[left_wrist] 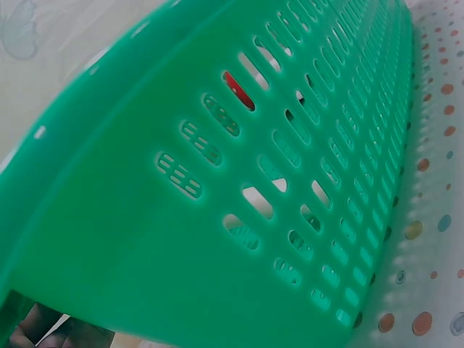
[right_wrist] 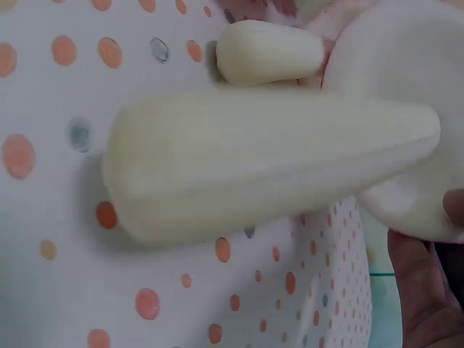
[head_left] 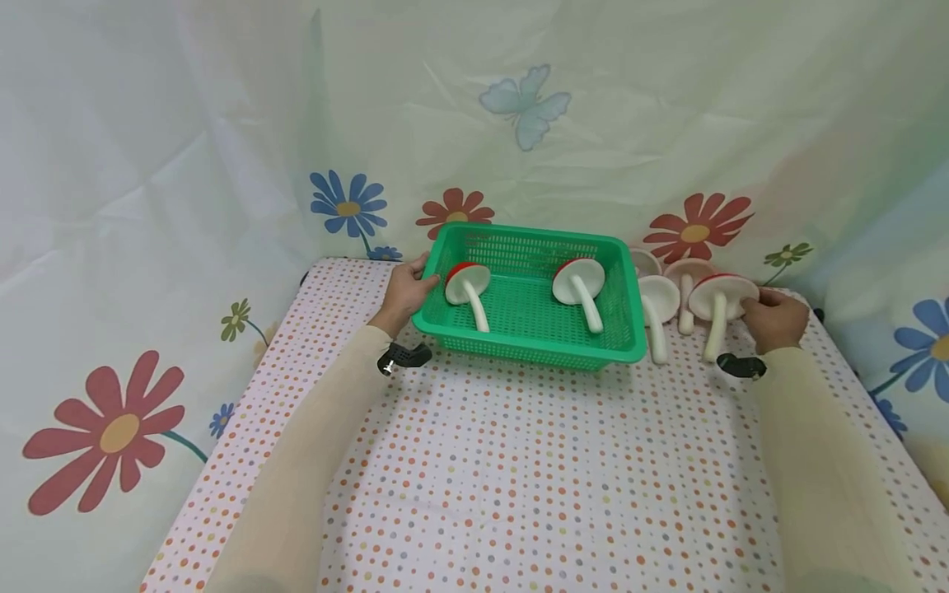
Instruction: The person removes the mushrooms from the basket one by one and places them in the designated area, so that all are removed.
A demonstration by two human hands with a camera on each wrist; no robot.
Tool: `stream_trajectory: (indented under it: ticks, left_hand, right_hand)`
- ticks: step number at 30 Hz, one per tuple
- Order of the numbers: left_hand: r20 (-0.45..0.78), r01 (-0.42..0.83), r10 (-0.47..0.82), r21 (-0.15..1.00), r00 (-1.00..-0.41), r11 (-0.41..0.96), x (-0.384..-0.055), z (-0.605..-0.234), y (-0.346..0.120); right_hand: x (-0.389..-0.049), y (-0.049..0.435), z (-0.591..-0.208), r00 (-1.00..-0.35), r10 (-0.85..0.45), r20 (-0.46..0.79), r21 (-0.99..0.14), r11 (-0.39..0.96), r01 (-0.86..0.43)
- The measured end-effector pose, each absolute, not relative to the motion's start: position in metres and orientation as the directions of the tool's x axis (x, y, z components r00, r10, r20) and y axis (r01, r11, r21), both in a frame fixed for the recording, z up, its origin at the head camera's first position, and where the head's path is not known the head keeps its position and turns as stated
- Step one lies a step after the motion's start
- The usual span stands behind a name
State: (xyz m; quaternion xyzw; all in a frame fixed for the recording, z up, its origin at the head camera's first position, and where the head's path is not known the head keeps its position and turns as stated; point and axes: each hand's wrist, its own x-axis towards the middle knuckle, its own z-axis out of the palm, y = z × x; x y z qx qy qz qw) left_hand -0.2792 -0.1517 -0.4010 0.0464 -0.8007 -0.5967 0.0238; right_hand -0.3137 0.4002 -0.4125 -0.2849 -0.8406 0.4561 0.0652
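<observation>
My left hand [head_left: 405,292] grips the left rim of a green plastic basket [head_left: 534,346], thumb over the edge. In the left wrist view the slotted wall of the basket [left_wrist: 145,239] fills most of the picture, with some fingers at the lower left corner. Inside lie two toy mushrooms with red caps and white stems, one at the left [head_left: 474,301] and one at the right [head_left: 586,301]. My right hand [head_left: 777,319] pinches the cap edge of another red-capped toy mushroom [head_left: 717,317], its pale stem [right_wrist: 268,167] pointing toward me.
Several more toy mushrooms, among them a white-stemmed one [head_left: 658,309] and a pinkish one [head_left: 688,288], lie right of the basket. A dotted cloth covers the table [head_left: 534,478]. A flowered curtain [head_left: 593,123] hangs close behind and at both sides.
</observation>
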Motion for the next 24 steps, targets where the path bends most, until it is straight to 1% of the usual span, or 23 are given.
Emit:
stream_trajectory:
  ticks: [3,5,7,10,17,20,24]
  left_hand:
    - [-0.015,-0.045,-0.109,0.959,-0.994,0.279,-0.281,-0.402,-0.152]
    - [-0.016,-0.045,-0.111,0.963,-0.994,0.267,-0.281,-0.403,-0.153]
    - [-0.018,-0.045,-0.107,0.965,-0.994,0.258,-0.282,-0.403,-0.153]
    - [-0.021,-0.046,-0.103,0.967,-0.994,0.252,-0.282,-0.403,-0.152]
    - [-0.022,-0.053,-0.114,0.958,-0.993,0.283,-0.282,-0.402,-0.151]
    - [-0.021,-0.054,-0.114,0.954,-0.993,0.296,-0.282,-0.402,-0.151]
    - [-0.019,-0.054,-0.113,0.947,-0.993,0.317,-0.283,-0.401,-0.151]
  right_hand:
    - [-0.314,0.400,-0.410,-0.813,0.579,-0.066,-0.824,0.427,0.371]
    - [-0.315,0.399,-0.408,-0.803,0.595,-0.035,-0.841,0.417,0.345]
    - [-0.317,0.398,-0.406,-0.794,0.607,-0.018,-0.855,0.403,0.327]
    - [-0.320,0.397,-0.405,-0.786,0.618,-0.021,-0.855,0.397,0.335]
    - [-0.330,0.394,-0.405,-0.787,0.615,0.053,-0.800,0.498,0.335]
    - [-0.331,0.392,-0.406,-0.770,0.638,0.028,-0.795,0.481,0.369]
    - [-0.329,0.390,-0.401,-0.747,0.663,-0.045,-0.784,0.441,0.438]
